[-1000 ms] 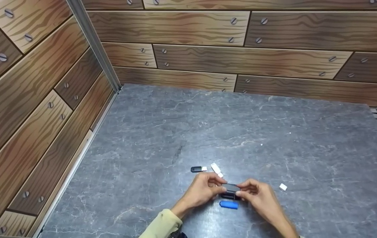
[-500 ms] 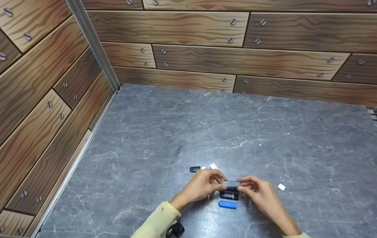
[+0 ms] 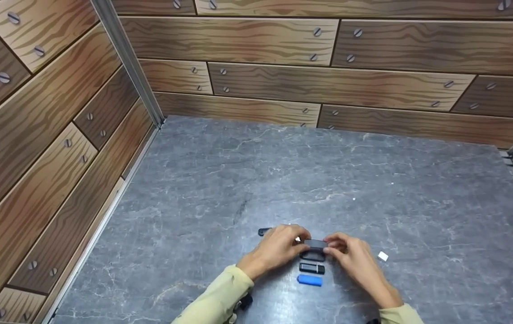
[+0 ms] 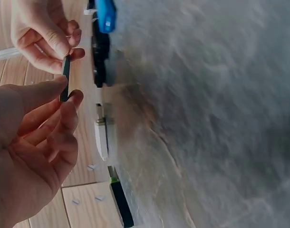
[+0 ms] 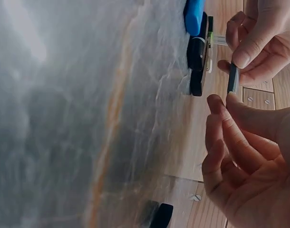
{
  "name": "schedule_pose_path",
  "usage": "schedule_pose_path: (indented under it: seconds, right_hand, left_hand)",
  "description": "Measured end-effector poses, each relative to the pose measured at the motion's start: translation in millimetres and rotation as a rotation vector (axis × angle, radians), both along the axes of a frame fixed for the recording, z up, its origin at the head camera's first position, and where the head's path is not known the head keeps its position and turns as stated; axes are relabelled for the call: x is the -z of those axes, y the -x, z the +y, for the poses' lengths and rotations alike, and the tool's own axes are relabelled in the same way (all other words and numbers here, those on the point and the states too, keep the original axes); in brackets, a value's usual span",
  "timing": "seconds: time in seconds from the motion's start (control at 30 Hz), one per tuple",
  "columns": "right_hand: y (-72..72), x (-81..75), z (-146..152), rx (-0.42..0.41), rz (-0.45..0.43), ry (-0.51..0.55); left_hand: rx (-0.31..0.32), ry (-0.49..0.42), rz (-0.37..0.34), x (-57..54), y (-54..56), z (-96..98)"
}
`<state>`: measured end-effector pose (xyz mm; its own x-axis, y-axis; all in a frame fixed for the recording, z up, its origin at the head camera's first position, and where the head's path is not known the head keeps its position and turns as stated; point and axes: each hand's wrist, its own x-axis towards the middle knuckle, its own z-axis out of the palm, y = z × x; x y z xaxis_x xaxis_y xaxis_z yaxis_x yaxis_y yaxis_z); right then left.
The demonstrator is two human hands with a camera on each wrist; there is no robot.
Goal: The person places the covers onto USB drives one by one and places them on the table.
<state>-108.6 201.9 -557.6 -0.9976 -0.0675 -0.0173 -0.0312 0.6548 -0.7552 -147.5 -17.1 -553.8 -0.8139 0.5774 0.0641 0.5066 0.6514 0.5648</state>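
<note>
My left hand (image 3: 278, 245) and right hand (image 3: 355, 258) pinch opposite ends of a thin dark grey rectangular piece (image 3: 315, 244), between thumbs and fingertips. Edge-on in the left wrist view, this dark piece (image 4: 65, 78) is held above the table. Just in front of it lies a black piece (image 3: 312, 257), followed by a black USB flash drive (image 3: 312, 268) and a blue flash drive (image 3: 310, 280), roughly in a row. Behind my left hand a black flash drive (image 3: 264, 231) is mostly hidden. The left wrist view shows a white flash drive (image 4: 101, 137) with its plug bare.
A small white cap (image 3: 382, 256) lies right of my right hand. The grey marbled table (image 3: 220, 180) is bounded by wood-patterned walls (image 3: 256, 40) at the back and left. Tiny white specks (image 3: 354, 199) dot the surface.
Both hands have moved away from the body with the dark grey piece, uncovering the black flash drive and the black piece in front. My left hand now covers most of the drives behind it.
</note>
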Motion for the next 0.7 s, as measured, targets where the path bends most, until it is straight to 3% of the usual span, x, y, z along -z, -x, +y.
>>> schedule_pose_path:
  seconds: [0.33, 0.7]
  right_hand:
    - [7.5, 2.2, 1, -0.018, -0.053, -0.09]
    - [14.6, 4.4, -3, -0.036, -0.093, -0.133]
  left_hand:
    - [0.043, 0.163, 0.166, 5.0, 5.9, 4.7]
    - [0.042, 0.208, 0.191, 11.9, 10.9, 6.8]
